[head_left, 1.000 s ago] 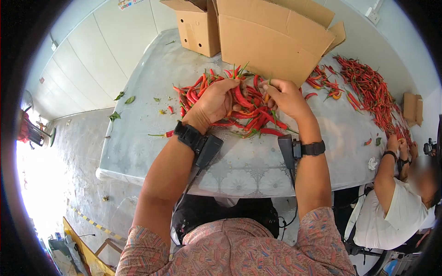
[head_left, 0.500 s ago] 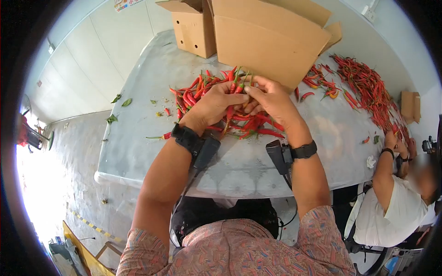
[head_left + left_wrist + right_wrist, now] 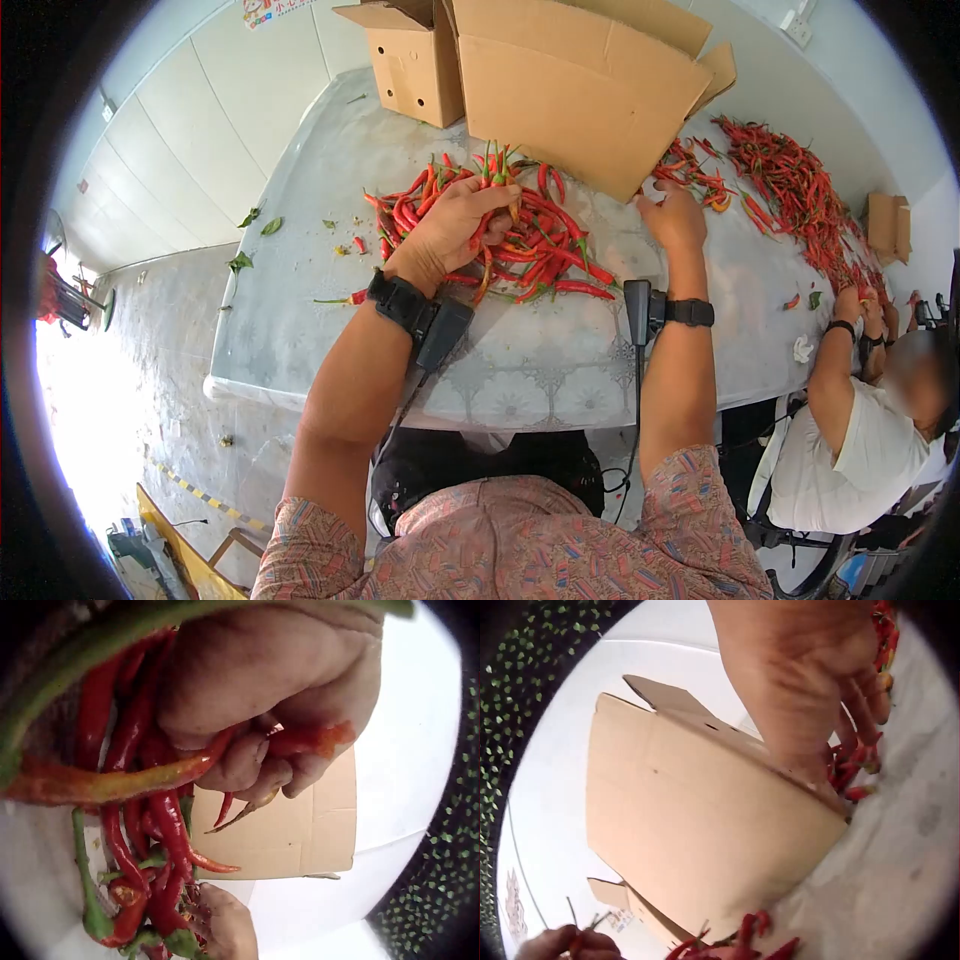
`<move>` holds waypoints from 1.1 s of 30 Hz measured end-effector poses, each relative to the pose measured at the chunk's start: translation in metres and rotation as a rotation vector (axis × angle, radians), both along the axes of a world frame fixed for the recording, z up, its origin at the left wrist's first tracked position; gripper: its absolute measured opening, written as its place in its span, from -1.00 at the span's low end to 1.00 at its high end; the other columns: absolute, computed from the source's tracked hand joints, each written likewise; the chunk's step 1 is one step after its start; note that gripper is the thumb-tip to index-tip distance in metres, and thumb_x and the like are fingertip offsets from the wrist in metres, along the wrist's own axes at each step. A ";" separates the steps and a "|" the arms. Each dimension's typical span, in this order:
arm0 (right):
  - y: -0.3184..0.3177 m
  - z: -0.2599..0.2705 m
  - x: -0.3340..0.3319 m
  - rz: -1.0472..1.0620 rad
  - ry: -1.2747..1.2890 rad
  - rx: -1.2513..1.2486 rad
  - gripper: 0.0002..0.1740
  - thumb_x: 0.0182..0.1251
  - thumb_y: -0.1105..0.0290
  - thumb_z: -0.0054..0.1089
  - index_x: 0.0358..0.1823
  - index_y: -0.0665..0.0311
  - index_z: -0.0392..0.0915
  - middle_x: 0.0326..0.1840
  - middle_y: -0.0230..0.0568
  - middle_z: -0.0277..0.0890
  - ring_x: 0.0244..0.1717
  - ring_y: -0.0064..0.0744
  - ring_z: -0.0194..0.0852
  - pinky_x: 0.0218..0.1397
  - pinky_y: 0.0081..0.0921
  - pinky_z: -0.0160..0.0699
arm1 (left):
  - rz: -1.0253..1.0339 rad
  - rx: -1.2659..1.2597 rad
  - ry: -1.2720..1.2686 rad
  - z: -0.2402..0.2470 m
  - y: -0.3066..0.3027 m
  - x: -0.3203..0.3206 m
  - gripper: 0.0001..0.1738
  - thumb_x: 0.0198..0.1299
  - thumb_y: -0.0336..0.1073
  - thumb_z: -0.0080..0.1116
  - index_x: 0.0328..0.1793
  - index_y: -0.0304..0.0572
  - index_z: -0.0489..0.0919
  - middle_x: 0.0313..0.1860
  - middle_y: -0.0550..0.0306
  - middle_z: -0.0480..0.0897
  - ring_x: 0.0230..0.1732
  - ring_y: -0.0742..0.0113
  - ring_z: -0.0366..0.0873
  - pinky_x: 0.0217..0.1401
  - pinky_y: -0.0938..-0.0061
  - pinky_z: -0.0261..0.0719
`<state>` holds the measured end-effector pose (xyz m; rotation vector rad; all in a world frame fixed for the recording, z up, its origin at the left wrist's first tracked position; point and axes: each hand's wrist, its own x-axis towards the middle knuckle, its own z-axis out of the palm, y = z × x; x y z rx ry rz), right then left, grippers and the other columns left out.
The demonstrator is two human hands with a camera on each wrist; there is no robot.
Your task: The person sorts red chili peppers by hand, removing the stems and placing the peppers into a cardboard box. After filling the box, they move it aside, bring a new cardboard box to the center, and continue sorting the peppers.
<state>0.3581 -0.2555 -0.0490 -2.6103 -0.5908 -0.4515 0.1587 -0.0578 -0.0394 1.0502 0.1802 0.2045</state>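
My left hand (image 3: 462,218) grips several red chili peppers (image 3: 497,178), their green stems standing up above the thumb. In the left wrist view, chili tips poke out past the curled fingers (image 3: 232,763). Under and around this hand spreads a pile of red chilies (image 3: 545,240). Off to the right, my right hand (image 3: 675,215) reaches over a smaller group of chilies (image 3: 722,190) beside the large cardboard box. In the right wrist view its fingers (image 3: 874,705) point down, loosely extended, close above those chilies (image 3: 847,769).
A large cardboard box (image 3: 570,100) stands behind the pile, with a smaller box (image 3: 415,75) at its left. A long chili heap (image 3: 790,190) lies at the right, where another person (image 3: 855,440) works. Green leaves (image 3: 240,262) lie near the table's left edge.
My right hand has left the chilies at the left hand and moved right, to the smaller group by the box. The left hand keeps its grip on chilies, stems up.
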 end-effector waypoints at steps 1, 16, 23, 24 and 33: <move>0.002 -0.007 -0.002 -0.004 -0.073 -0.042 -0.72 0.00 0.15 0.19 -0.35 0.18 0.62 -0.20 0.01 0.56 -0.17 -0.08 0.54 -0.09 -0.25 0.49 | 0.000 0.000 0.003 -0.001 0.000 0.000 -0.91 0.21 -0.35 0.06 -0.33 -0.17 0.46 -0.56 0.33 0.42 -0.62 0.58 0.27 -0.66 0.68 0.14; 0.015 0.045 -0.040 0.487 0.476 0.032 -0.80 -0.05 0.39 0.25 -0.47 0.42 0.55 -0.61 -0.11 0.52 -0.57 -0.35 0.52 -0.42 -0.44 0.51 | -0.042 -0.027 -0.024 -0.001 0.001 -0.001 -0.90 0.21 -0.34 0.06 -0.32 -0.20 0.47 -0.49 0.28 0.49 -0.61 0.59 0.30 -0.67 0.69 0.19; 0.030 0.048 -0.060 0.764 0.870 0.647 -0.75 0.16 0.29 0.23 -0.36 0.38 0.51 -0.54 -0.34 0.46 -0.62 -0.60 0.42 -0.56 -0.66 0.46 | -0.074 -0.022 -0.046 -0.002 0.000 -0.001 -0.92 0.19 -0.34 0.09 -0.28 -0.15 0.46 -0.50 0.32 0.46 -0.60 0.61 0.28 -0.65 0.70 0.18; 0.032 0.049 -0.065 0.765 0.871 0.647 -0.75 0.16 0.29 0.23 -0.36 0.38 0.51 -0.54 -0.34 0.46 -0.62 -0.60 0.42 -0.56 -0.66 0.46 | -0.079 -0.016 -0.048 0.000 -0.001 -0.002 -0.92 0.17 -0.36 0.12 -0.26 -0.13 0.46 -0.51 0.34 0.44 -0.59 0.61 0.28 -0.63 0.71 0.17; 0.054 0.040 -0.091 0.765 0.910 0.654 -0.73 0.13 0.24 0.27 -0.39 0.34 0.56 -0.56 -0.34 0.51 -0.67 -0.65 0.43 -0.63 -0.70 0.46 | -0.148 0.195 0.005 -0.002 -0.002 -0.002 -0.88 0.15 -0.33 0.17 -0.24 -0.11 0.48 -0.54 0.41 0.42 -0.61 0.66 0.27 -0.60 0.74 0.14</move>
